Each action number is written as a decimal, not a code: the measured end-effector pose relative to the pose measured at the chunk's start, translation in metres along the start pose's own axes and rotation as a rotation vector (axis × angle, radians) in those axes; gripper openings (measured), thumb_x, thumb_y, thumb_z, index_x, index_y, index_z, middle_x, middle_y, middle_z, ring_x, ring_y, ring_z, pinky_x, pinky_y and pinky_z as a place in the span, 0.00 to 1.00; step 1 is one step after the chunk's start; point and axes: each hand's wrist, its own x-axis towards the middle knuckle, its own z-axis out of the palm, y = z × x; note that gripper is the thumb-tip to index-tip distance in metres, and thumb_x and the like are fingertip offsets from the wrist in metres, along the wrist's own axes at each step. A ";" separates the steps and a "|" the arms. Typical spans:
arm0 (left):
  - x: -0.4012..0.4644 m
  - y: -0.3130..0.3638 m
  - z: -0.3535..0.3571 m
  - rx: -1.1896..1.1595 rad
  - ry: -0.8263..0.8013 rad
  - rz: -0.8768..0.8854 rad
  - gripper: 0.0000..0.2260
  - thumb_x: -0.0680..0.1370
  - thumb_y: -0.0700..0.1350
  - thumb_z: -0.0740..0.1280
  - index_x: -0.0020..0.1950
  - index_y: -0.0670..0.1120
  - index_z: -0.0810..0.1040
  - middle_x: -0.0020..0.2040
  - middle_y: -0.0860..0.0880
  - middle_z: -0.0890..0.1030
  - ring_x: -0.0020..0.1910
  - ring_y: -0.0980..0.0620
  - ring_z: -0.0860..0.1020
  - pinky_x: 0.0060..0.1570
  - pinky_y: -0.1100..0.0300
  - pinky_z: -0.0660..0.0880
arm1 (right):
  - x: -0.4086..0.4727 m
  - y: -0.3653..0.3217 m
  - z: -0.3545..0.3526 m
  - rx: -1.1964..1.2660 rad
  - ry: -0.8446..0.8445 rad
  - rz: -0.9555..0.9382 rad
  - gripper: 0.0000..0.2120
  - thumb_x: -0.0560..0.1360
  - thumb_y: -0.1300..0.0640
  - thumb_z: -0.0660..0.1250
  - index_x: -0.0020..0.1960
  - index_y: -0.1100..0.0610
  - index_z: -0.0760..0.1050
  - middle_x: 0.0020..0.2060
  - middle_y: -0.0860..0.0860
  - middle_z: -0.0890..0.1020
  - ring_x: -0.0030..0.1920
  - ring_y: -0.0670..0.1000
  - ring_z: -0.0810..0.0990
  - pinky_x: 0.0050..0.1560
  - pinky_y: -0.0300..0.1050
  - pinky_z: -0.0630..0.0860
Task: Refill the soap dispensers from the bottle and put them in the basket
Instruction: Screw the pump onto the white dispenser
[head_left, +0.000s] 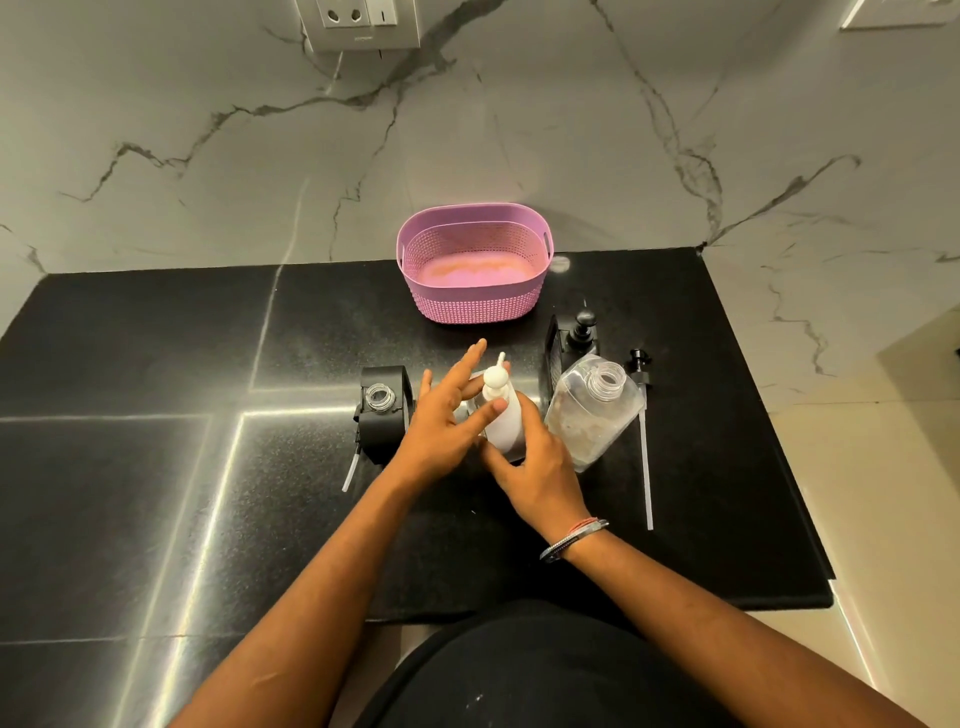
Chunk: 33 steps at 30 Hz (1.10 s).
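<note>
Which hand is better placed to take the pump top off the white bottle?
Left, probably. The left hand already has its thumb and fingers at the pump head of the white bottle, while the right hand grips the bottle's body, steadying it.

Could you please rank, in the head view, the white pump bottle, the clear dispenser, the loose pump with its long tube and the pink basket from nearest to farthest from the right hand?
From the right hand:
1. White pump bottle, in its grip.
2. Clear dispenser, just to its right.
3. Loose pump, lying beyond the dispenser, farther right.
4. Pink basket, at the counter's back.
</note>
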 end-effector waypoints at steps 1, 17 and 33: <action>0.000 0.000 -0.002 -0.019 -0.048 0.008 0.33 0.85 0.51 0.68 0.85 0.60 0.54 0.71 0.68 0.77 0.80 0.60 0.66 0.83 0.39 0.39 | 0.000 0.000 0.000 -0.004 -0.001 0.000 0.33 0.78 0.47 0.73 0.79 0.46 0.63 0.65 0.45 0.80 0.60 0.45 0.81 0.58 0.46 0.83; 0.012 0.014 0.010 0.003 0.095 0.030 0.35 0.78 0.47 0.78 0.82 0.55 0.67 0.58 0.63 0.86 0.67 0.69 0.77 0.82 0.38 0.38 | 0.001 0.001 -0.001 -0.077 0.001 0.011 0.32 0.77 0.45 0.73 0.76 0.47 0.65 0.60 0.47 0.83 0.57 0.46 0.82 0.56 0.46 0.81; -0.013 0.014 0.037 0.039 0.529 0.087 0.38 0.64 0.66 0.81 0.70 0.52 0.79 0.56 0.71 0.81 0.63 0.65 0.78 0.76 0.46 0.65 | 0.000 0.002 0.005 -0.101 0.020 0.024 0.34 0.74 0.49 0.70 0.79 0.51 0.66 0.62 0.50 0.84 0.60 0.51 0.83 0.60 0.49 0.81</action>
